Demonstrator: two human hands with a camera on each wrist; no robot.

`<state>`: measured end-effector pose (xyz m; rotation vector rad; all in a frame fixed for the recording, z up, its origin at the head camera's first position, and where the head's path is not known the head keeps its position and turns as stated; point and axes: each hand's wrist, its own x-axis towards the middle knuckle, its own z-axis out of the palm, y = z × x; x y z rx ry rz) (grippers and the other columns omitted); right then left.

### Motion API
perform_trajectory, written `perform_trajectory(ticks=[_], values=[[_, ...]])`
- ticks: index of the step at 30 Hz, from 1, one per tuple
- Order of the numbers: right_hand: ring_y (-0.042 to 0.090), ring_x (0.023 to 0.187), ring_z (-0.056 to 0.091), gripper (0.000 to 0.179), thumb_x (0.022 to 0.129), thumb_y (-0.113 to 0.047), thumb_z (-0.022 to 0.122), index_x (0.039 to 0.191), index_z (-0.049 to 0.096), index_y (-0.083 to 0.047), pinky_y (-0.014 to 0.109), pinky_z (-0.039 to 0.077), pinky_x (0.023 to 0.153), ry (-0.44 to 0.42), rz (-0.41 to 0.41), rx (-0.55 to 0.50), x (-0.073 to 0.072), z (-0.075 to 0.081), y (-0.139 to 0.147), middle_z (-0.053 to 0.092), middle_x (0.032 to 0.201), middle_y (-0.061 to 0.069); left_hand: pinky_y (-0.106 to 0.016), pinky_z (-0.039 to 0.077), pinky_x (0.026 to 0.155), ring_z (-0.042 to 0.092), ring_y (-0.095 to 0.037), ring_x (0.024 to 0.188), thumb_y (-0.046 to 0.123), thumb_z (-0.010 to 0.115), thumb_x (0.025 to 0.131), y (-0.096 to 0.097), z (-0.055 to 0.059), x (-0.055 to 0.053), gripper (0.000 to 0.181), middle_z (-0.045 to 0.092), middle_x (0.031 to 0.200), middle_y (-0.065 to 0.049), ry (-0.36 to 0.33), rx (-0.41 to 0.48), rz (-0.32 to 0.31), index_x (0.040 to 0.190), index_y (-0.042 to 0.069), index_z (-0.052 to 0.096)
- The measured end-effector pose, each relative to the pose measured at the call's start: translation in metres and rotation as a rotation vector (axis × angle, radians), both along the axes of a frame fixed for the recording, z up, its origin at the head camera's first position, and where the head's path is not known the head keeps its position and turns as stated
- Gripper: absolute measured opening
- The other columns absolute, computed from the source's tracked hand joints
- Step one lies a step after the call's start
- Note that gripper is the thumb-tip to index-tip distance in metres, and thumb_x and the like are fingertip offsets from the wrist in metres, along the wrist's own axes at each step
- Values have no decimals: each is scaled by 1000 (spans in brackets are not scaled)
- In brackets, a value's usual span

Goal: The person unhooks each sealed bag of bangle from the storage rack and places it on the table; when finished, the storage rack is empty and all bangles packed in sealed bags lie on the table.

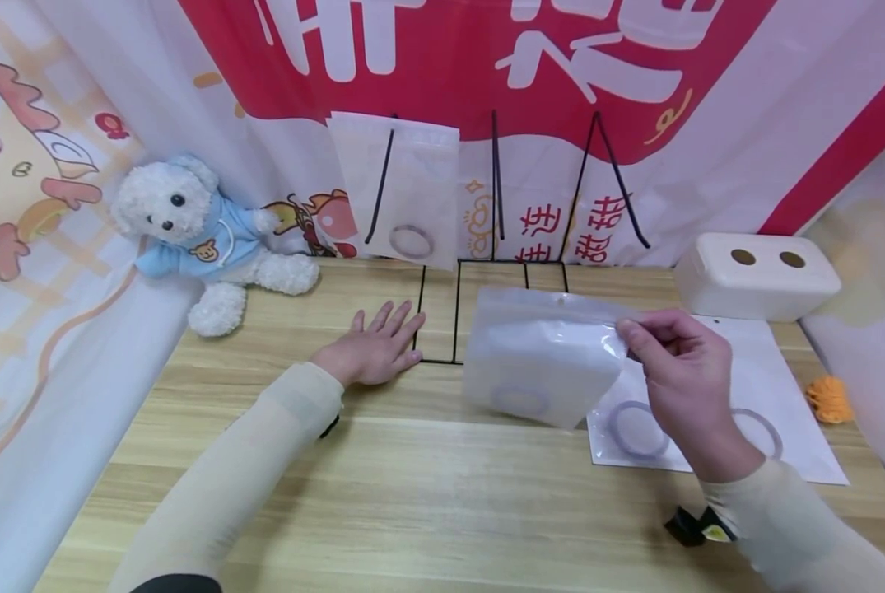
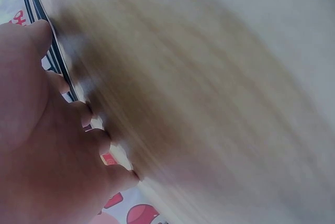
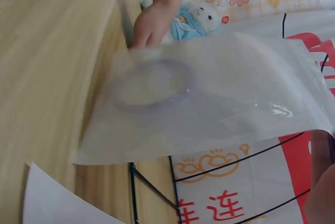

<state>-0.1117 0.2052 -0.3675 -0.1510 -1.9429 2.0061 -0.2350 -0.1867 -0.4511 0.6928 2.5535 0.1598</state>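
Observation:
My right hand [image 1: 682, 379] pinches a translucent zip pouch [image 1: 546, 354] by its upper right corner, between thumb and fingers. Inside the pouch shows a pale lilac ring [image 3: 152, 106], perhaps a bangle. The pouch hangs tilted over the base of a black wire display rack [image 1: 455, 321] with long prongs. My left hand [image 1: 371, 346] rests palm down on the table, fingers spread, fingertips at the left edge of the rack's base. Another pouch [image 1: 420, 181] with a ring in it hangs on the rack's left prong.
At right, more flat pouches [image 1: 775, 371] with lilac rings lie on the table [image 1: 427, 502]. Behind them stands a white box [image 1: 761, 284] with two round holes. An orange pompom-like thing [image 1: 830, 399] sits at the right edge. A white plush bear [image 1: 212, 235] leans at back left.

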Motion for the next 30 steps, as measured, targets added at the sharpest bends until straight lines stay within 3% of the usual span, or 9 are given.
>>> perform_trajectory(ticks=[3, 7, 19, 26, 30], values=[[13, 72, 67, 10, 96, -3, 80, 105, 79, 1, 18, 63, 72, -60, -22, -45, -3, -4, -2, 74, 84, 3, -77, -4, 130, -13, -39, 170, 57, 29, 116, 1, 4, 2, 74, -14, 183, -7, -1, -3, 1, 176, 26, 0], [12, 71, 69, 13, 94, -2, 81, 105, 77, 5, 22, 65, 74, -72, -57, -123, -6, -9, -3, 73, 83, 5, -77, -2, 130, -11, -39, 170, 58, 30, 116, 1, 2, 2, 75, -13, 183, -8, 21, -20, -6, 176, 26, -1], [11, 72, 73, 16, 94, -9, 84, 108, 80, -3, 19, 63, 73, -152, -168, -32, -2, -12, 20, 72, 87, 4, -78, 0, 129, -10, -39, 170, 58, 29, 115, 3, 2, 2, 75, -13, 183, -7, 47, -44, -8, 176, 26, -2], [8, 74, 75, 18, 96, -17, 84, 108, 77, -6, 15, 62, 76, -246, -165, 16, 7, -18, 36, 73, 89, -1, -78, -2, 129, -10, -40, 170, 58, 28, 116, 2, 0, 2, 75, -13, 183, -8, 36, -43, -4, 176, 26, -2], [7, 73, 77, 14, 95, -13, 84, 99, 74, -5, 18, 63, 75, -258, -137, -41, 12, -26, 41, 74, 85, -1, -78, -2, 129, -10, -39, 170, 58, 29, 116, 1, 0, 1, 75, -13, 183, -8, 38, -40, -6, 176, 26, -2]])
